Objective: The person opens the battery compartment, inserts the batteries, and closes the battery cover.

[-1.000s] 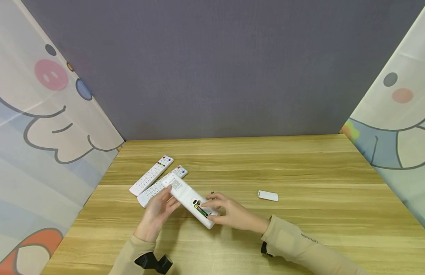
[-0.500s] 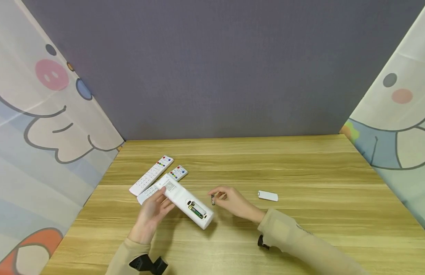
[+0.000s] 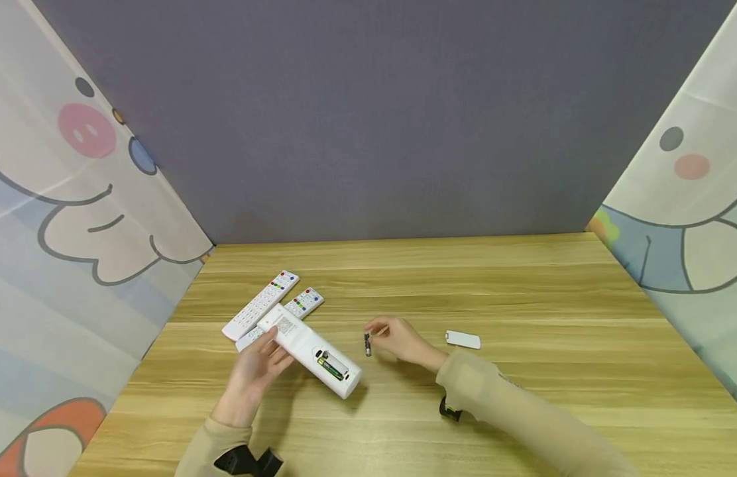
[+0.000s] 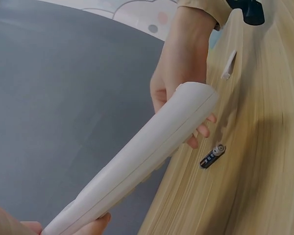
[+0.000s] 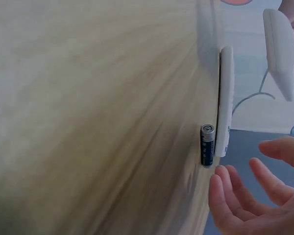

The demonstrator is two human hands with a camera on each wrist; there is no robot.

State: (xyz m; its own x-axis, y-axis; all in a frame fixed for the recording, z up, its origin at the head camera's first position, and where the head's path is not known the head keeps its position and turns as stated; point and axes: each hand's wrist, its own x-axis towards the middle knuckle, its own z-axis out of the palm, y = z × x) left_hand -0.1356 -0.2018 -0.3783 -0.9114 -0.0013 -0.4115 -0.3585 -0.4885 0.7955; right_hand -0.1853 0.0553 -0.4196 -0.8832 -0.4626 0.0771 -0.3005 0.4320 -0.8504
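Note:
My left hand [image 3: 252, 374] grips a white remote control [image 3: 298, 338] near one end, thumb on its back and fingers beneath. The back faces up, tilted, with its battery compartment uncovered. A green and black battery [image 3: 329, 369] lies in one slot; the slot beside it is bare. On the table is a dark battery [image 3: 367, 344], also visible in the left wrist view. My right hand [image 3: 398, 341] is just right of this battery, its fingers loosely bent. In the right wrist view, the fingers [image 5: 235, 188] are spread and apart from the battery [image 5: 207, 146].
Two white remote controls [image 3: 261, 306] [image 3: 305, 301] lie buttons up at the left, the second partly under the held one. A small white battery cover [image 3: 462, 339] lies right of my right hand. A grey panel [image 3: 368, 119] stands behind the wooden table [image 3: 523, 278].
My right hand has left the remote's compartment and moved back beside the battery on the table. My left hand has shifted the remote control a little to the left.

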